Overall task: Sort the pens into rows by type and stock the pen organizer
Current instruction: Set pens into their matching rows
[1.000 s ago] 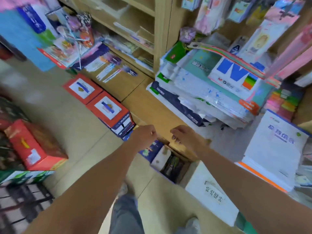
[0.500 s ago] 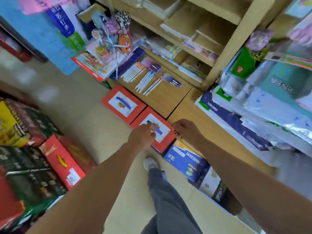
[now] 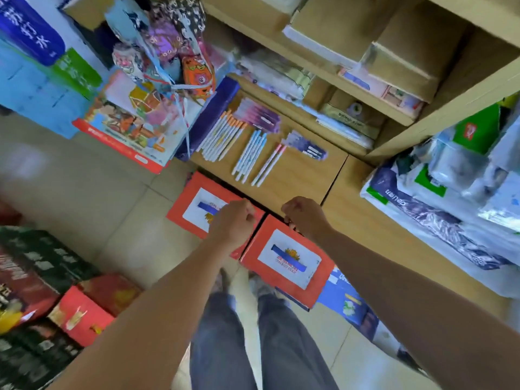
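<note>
Wooden shelf (image 3: 304, 175) held pens (image 3: 247, 156) in rows, and the left hand (image 3: 233, 220) and right hand (image 3: 305, 215) were curled up tight, anything inside hidden.

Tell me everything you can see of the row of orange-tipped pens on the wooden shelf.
The orange-tipped pens are slim white barrels with orange ends, plastic by the look. They lie flat, packed side by side and slanted, orange ends toward the back. They are the leftmost of three pen groups on the wooden shelf. Their orange ends lie by a purple packet, and a dark blue box runs along their left. Nothing holds them.
</note>
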Tool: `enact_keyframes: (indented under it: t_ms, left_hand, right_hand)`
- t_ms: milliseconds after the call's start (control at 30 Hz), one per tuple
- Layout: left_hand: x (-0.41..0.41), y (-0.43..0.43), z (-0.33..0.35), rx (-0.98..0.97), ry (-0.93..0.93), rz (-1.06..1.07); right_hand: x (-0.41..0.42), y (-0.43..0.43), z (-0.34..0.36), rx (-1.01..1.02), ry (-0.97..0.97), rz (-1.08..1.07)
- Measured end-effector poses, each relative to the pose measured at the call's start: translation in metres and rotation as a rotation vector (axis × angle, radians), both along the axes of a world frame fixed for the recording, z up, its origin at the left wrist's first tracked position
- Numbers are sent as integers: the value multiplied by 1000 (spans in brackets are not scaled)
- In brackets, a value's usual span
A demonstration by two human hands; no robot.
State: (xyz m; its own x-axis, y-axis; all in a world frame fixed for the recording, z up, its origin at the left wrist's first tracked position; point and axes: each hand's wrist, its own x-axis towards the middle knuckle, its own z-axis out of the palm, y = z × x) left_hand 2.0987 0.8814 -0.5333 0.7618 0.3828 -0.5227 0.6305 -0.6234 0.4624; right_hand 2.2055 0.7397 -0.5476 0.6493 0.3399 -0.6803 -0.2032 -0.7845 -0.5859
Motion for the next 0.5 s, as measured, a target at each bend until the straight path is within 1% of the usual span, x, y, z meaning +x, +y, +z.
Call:
enact_keyframes:
  t_ms: [133, 333, 433, 500]
  left_hand:
    - [26, 45, -35, 9, 16, -78]
    - [67, 101, -101, 53, 41, -227]
    - [89, 117, -136, 66, 16, -227]
    - [104, 121, -154, 87, -3, -218]
  right_hand:
    - [15, 39, -33, -24, 6, -116]
    - [39, 83, -96, -76, -55, -304]
    - [53, 99, -132, -119, -78, -335]
    - [63, 106, -150, -187, -117, -336]
